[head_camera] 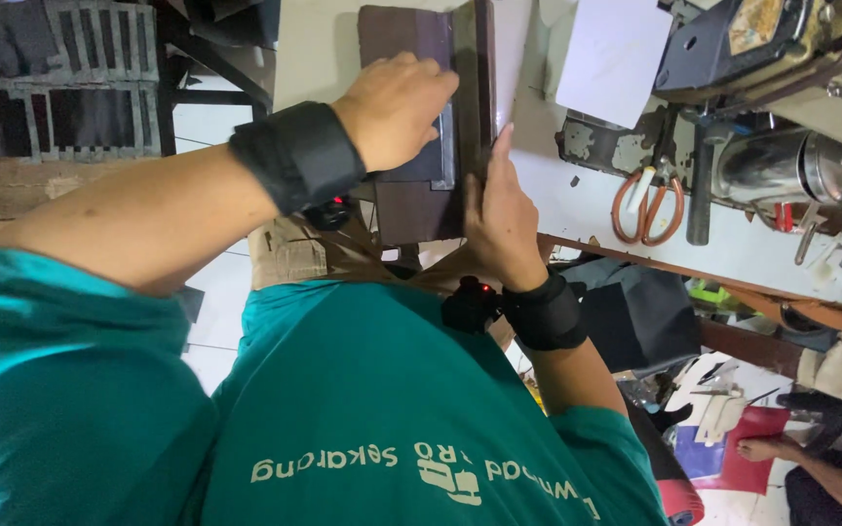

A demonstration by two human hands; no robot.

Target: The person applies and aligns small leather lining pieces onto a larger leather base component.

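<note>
The dark brown leather piece (pixel 416 117) lies in the upper middle of the frame on the pale counter (pixel 577 209), its long axis running from the top edge down toward the person's body. Both hands are already on it — none has to travel to reach it.

The left hand (pixel 397 107) comes in from the left side of the frame, palm down and fingers spread flat over the upper face of the piece, pressing on a smaller grey panel (pixel 440 161) near its right edge; it is open and flattened, not closed around anything. The right hand (pixel 499 219) sits lower and to the right, its fingers curled round the piece's right edge with one finger pointing up along that edge — a loose hold on the side, though how tightly it pinches cannot be told.

So the piece lies between the two hands, the left on top, the right bracing the near right side.

Further right on the counter, orange-handled scissors (pixel 647 206) rest well apart from the hands, below a sewing machine (pixel 782 58) at the upper right.
</note>
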